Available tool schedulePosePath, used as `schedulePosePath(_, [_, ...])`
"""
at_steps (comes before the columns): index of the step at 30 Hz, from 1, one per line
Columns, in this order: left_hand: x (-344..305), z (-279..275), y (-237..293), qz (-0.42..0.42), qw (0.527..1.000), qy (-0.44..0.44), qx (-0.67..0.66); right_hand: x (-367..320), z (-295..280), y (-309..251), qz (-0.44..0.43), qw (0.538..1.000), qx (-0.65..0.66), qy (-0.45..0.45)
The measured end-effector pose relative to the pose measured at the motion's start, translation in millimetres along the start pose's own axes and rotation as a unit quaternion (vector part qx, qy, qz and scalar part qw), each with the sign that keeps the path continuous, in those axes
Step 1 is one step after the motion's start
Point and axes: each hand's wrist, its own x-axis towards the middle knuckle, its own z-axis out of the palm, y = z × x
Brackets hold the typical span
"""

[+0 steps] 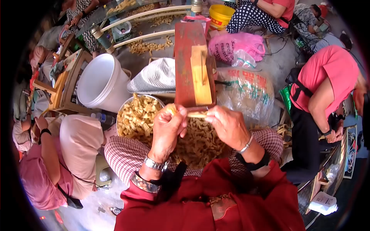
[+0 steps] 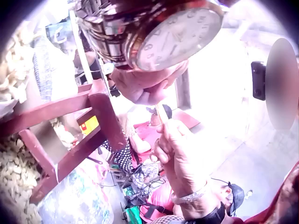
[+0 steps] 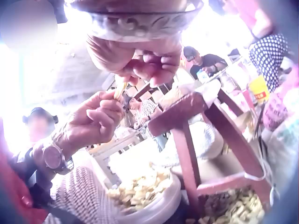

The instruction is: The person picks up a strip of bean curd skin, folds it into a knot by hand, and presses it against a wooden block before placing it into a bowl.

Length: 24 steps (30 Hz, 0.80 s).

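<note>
A thin, pale yellow stick (image 1: 197, 114) spans the gap between both hands, just in front of a red wooden bench (image 1: 185, 42). My left hand (image 1: 168, 129) grips its left end with curled fingers. Its other end is pinched between thumb and fingers of my right hand (image 1: 229, 127). In the right wrist view the stick (image 3: 120, 89) rises from the left fist (image 3: 93, 122) to the right fingers. On the bench top lies a yellow wooden board (image 1: 200, 77). Below the hands spreads a heap of short brownish-yellow pieces (image 1: 198, 142).
A white basin (image 1: 120, 111) full of similar, lighter pieces stands left of the hands. Behind it are a large white bucket (image 1: 96, 84) and a striped cloth (image 1: 154, 77). Clear plastic bags (image 1: 246, 92) lie right of the bench. People sit close on both sides.
</note>
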Motion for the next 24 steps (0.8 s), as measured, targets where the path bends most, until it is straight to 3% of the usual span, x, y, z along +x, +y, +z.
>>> schedulePosePath(5, [51.6, 14.5, 14.1, 0.063, 0.997, -0.011, 0.041, 47.4, -17.0, 30.0, -0.034, 0.996, -0.080, 0.013])
schedulePosePath(15, [92.9, 28.1, 16.9, 0.048, 0.997, 0.013, 0.059, 74.5, -26.3, 58.9, -0.037, 0.991, -0.126, 0.014])
schedulePosePath(18, [103.6, 22.8, 4.8, 0.053, 0.987, 0.039, 0.150, 73.4, -21.5, 71.9, -0.034, 0.989, -0.142, -0.007])
schedulePosePath(20, [115.1, 9.4, -11.6, 0.107, 0.968, 0.065, 0.218, 68.7, -11.6, 84.8, -0.032, 0.986, -0.163, -0.029])
schedulePosePath(23, [112.4, 10.3, -4.5, 0.148, 0.951, 0.106, 0.250, 58.1, -21.3, 103.2, 0.038, 0.999, -0.020, -0.013])
schedulePosePath(24, [102.6, 13.7, 3.5, 0.109, 0.955, 0.096, 0.257, 56.4, -18.5, 115.3, 0.128, 0.989, 0.068, 0.008])
